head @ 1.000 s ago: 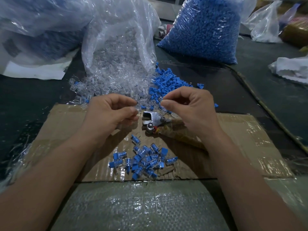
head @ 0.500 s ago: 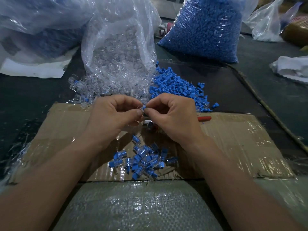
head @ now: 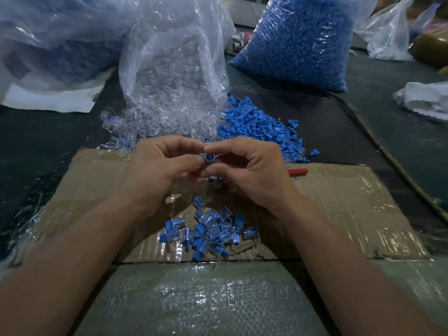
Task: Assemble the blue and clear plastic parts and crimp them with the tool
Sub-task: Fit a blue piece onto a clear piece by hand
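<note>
- Woven sacking (head: 201, 299) under clear film: nearest the viewer, below the forearms.
- Cardboard sheet (head: 351, 214): lay flat on the dark table (head: 48, 146), taped over, its long side running left to right.
- Assembled pieces (head: 208, 231): a small heap of blue-in-clear units on the cardboard, between the two wrists, pointing every way.
- Left hand (head: 160, 170): raised above the cardboard, fingers curled, thumb and forefinger pinching the blue-and-clear part (head: 209, 157) from the left.
- Right hand (head: 252, 170): opposite, fingers curled, thumb and forefinger pinching the same part from the right; the two forefinger tips touched above it.
- The blue-and-clear part: held between both hands above the cardboard's far half, a round blue face turned toward the viewer; long axis could not be told, most of it being covered.
- Crimping tool (head: 298, 171): on the cardboard under the right hand, long axis left to right, red handle pointing right, metal head only partly visible below the fingers.
- Loose clear parts (head: 157, 122): spilled from a clear bag (head: 174, 44) beyond the cardboard.
- Loose blue parts (head: 257, 124): a heap just right of the clear ones.
- Blue-filled bag (head: 298, 40): farthest, standing right of the clear bag.
</note>
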A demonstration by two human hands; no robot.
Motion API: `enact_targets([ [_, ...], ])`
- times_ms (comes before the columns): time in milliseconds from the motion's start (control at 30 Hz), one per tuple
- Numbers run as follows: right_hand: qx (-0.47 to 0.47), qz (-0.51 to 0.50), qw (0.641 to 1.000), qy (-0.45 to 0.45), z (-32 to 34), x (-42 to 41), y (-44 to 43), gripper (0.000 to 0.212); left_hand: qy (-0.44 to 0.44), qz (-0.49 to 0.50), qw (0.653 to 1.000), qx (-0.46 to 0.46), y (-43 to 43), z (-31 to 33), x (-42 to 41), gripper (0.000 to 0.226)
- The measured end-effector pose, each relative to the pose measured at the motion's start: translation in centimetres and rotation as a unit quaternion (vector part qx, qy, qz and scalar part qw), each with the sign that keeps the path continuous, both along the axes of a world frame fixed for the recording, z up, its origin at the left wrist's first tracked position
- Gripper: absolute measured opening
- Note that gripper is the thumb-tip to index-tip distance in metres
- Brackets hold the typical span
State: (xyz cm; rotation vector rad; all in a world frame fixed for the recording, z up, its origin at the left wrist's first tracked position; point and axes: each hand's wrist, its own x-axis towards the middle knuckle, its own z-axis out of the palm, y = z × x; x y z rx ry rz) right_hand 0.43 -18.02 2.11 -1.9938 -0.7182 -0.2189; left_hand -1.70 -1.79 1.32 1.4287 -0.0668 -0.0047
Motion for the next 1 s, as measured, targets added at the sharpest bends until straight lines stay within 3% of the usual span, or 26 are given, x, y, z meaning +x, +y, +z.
enact_targets([
  [1000, -0.044, 0.007, 0.996, -0.081, -0.19, 0.14, -0.13, 0.024, 0.046, 0.006, 0.999, 0.001, -0.27, 0.19, 0.16, 0.008],
])
